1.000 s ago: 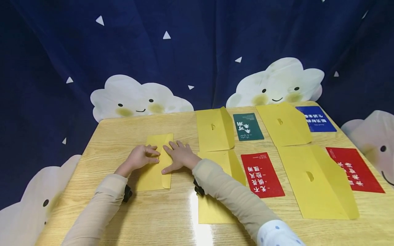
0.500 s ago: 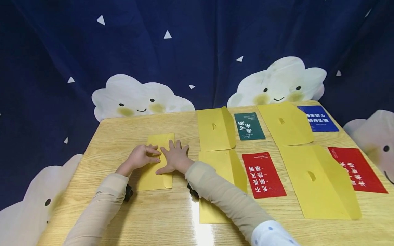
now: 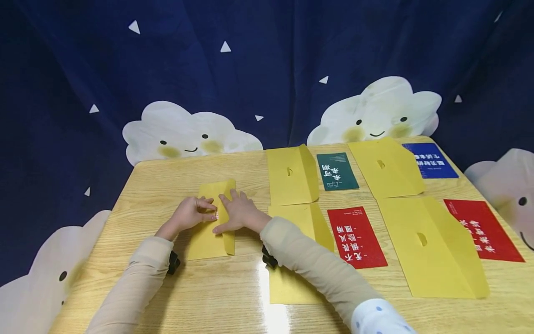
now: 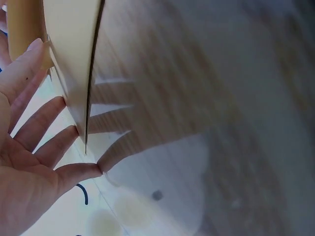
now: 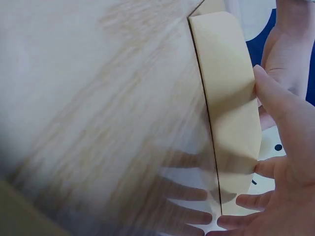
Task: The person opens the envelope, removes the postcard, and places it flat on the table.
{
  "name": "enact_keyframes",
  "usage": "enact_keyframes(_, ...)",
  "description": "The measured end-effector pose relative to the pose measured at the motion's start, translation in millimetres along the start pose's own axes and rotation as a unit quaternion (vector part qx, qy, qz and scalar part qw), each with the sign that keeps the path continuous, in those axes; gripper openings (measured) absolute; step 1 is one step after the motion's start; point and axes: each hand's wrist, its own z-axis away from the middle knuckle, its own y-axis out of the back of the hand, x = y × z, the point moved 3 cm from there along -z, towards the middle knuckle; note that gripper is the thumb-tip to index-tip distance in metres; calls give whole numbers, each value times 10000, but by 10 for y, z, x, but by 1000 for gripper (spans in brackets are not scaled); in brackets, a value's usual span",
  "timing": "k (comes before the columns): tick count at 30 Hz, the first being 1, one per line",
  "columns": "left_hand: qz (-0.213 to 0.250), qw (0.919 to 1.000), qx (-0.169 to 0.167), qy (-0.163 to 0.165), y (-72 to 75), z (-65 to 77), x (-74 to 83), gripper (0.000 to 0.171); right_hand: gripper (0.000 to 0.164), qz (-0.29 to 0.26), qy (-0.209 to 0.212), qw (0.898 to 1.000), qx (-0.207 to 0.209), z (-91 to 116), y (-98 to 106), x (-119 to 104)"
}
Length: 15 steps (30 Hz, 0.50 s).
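A yellow envelope [image 3: 204, 243] lies left of centre on the table, its flap [image 3: 227, 241] bent upward along the right side. My left hand [image 3: 187, 215] rests at its middle, thumb and fingers by a small slot. In the left wrist view the left thumb [image 4: 32, 61] is at a raised tab, and the other fingers [image 4: 54, 145] stretch to the paper. My right hand [image 3: 242, 213] spreads its fingers over the flap. In the right wrist view its thumb [image 5: 273, 93] and fingertips meet the rounded edge of the flap [image 5: 231, 118].
Several yellow envelopes [image 3: 434, 250] with raised flaps lie to the right on the wooden table [image 3: 200, 292]. Among them are a green card [image 3: 337, 171], a red card [image 3: 357, 237], a partly covered blue card [image 3: 434, 160] and another red card [image 3: 488, 229]. A dark blue curtain [image 3: 267, 60] hangs behind.
The right hand moved left over the flap, pressing it flatter, then drew back slightly right; the flap now stands up more. The left hand stays at the slot.
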Motion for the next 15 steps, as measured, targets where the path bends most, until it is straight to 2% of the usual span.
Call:
enact_keyframes(6,-43,10000,8,-31,1,7,-3,24,102,-387,174,9991,81,44,49,64)
enact_keyframes(15,77,10000,-14,37,-10,8,-4,24,102,-411,228,9987,178,120,116,143)
